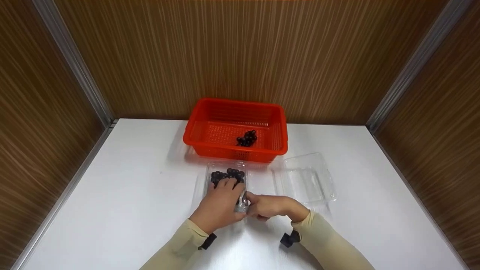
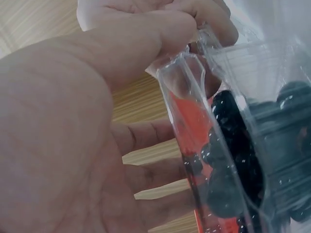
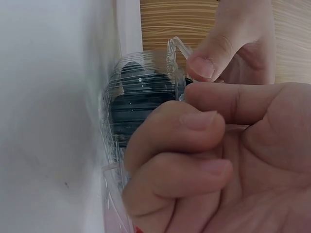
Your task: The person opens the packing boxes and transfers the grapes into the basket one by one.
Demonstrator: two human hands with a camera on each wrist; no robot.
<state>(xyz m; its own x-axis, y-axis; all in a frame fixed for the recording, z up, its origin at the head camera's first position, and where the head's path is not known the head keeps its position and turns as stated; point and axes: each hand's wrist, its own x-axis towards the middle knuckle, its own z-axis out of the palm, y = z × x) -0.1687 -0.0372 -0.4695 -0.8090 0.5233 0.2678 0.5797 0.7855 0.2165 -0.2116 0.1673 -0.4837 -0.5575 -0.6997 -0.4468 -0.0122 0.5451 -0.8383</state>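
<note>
A clear plastic box (image 1: pixel 244 204) with dark grapes (image 1: pixel 235 173) in it sits on the table in front of the basket. My left hand (image 1: pixel 221 206) reaches over it and grips it, fingers spread across the top, thumb at the near right corner. In the left wrist view the thumb presses the plastic rim (image 2: pixel 187 58), and some fingers lie partly behind the clear wall. My right hand (image 1: pixel 268 205) pinches the same corner from the right. Its other fingers are curled against the box side in the right wrist view. I cannot tell how the lid lies.
Behind the box stands a red basket (image 1: pixel 232 150) holding a small bunch of dark grapes (image 1: pixel 247 138). Another clear plastic container (image 1: pixel 309 180) lies on the white table (image 1: pixel 131 195) to the right. Wood-patterned panels (image 1: pixel 240 48) enclose the back and sides.
</note>
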